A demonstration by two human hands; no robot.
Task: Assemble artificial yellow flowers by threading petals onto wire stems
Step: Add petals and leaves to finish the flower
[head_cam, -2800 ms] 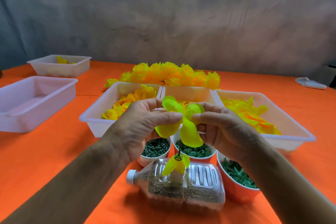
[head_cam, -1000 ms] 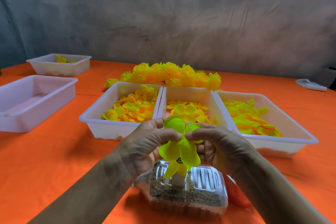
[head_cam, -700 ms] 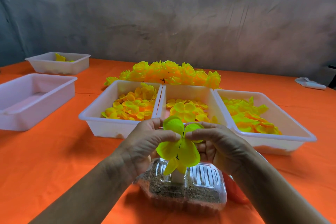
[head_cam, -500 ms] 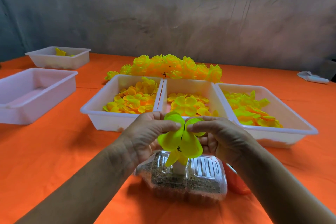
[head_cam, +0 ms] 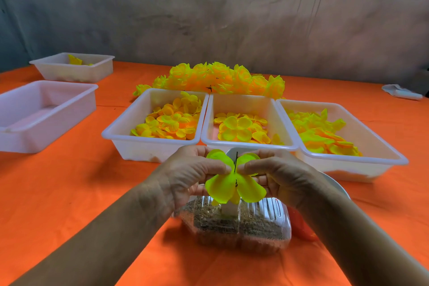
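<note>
1. Two hands meet at the middle of the view: the left hand and the right hand each pinch one four-lobed yellow-green petal piece between thumb and fingers, one hand on each side of its centre
2. One thin dark wire stem stands upright through the centre of the petal piece, its tip showing above the hands
3. Just below the hands lies one clear plastic bottle on its side on the orange bench, holding brownish grainy filling; a white post rises from it under the petal
4. One red cup shows partly behind the right wrist, its contents hidden
5. Beyond the hands sit three white trays side by side: the left tray holds small orange-yellow round petals, the middle tray holds larger yellow petals, the right tray holds yellow-green petals
6. Behind those trays lies one heap of finished yellow flowers
7. Far left stand two more white trays: the near one shows no petals, the far one holds a few yellow pieces
8. One pale object, too small to identify, lies at the far right edge
</note>
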